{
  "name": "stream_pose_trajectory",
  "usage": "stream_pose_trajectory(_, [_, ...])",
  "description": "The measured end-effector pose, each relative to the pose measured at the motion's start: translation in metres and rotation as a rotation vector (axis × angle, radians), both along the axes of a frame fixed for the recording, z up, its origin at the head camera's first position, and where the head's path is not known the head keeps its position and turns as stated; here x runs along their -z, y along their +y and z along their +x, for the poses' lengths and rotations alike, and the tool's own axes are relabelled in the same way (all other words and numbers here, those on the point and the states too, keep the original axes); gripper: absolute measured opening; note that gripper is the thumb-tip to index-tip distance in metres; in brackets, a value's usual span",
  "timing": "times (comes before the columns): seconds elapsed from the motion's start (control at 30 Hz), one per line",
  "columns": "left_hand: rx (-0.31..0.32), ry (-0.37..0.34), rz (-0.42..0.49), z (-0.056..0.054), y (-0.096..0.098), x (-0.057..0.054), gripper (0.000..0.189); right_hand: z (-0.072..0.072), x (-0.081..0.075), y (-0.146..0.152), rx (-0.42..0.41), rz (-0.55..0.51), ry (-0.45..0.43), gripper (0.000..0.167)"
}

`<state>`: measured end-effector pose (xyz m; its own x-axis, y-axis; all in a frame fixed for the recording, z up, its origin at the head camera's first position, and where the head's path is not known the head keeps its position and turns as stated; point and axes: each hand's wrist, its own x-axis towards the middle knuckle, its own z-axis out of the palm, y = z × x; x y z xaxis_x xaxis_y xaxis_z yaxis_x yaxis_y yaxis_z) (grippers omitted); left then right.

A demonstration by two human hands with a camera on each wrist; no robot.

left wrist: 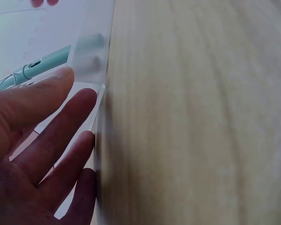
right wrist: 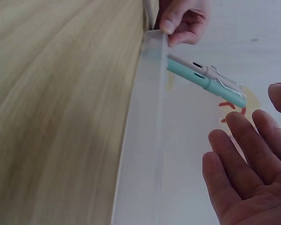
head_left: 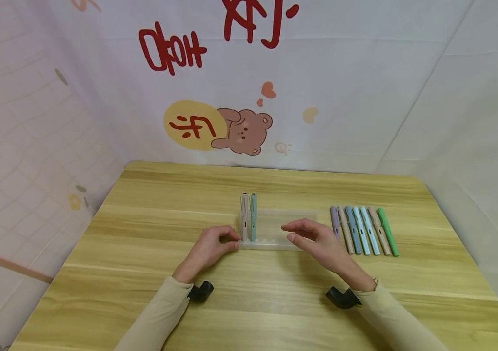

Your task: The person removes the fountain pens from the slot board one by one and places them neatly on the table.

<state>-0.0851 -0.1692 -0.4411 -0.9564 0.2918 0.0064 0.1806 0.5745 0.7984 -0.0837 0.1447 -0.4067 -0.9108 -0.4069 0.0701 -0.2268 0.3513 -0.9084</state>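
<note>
A clear plastic pen holder (head_left: 270,246) stands on the table with a pale grey-pink pen (head_left: 244,219) and a teal pen (head_left: 253,219) upright at its left end. My left hand (head_left: 211,248) grips that left end between thumb and fingers. The left wrist view has the thumb and index fingertip (left wrist: 87,98) at the holder's corner. Over the right part of the holder hovers my right hand (head_left: 319,241), fingers extended and holding nothing. In the right wrist view its fingers (right wrist: 246,164) are spread apart from the teal pen (right wrist: 192,77).
Right of the holder lies a row of several capped pens, from a purple pen (head_left: 335,222) through a blue pen (head_left: 354,231) to a green pen (head_left: 388,231). A printed cloth (head_left: 341,97) hangs behind the wooden table (head_left: 266,302).
</note>
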Motion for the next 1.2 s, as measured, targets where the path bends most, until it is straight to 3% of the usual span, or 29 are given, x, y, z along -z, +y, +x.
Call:
stream_pose_trajectory(0.67, [0.009, 0.015, -0.001, 0.000, 0.002, -0.001, 0.008, -0.020, 0.011, -0.054, -0.083, -0.002, -0.079, 0.040])
stream_pose_trajectory(1.2, [0.008, 0.035, -0.012, 0.000, 0.001, 0.001, 0.009, -0.029, 0.026, -0.080, 0.008, 0.021, -0.101, 0.034])
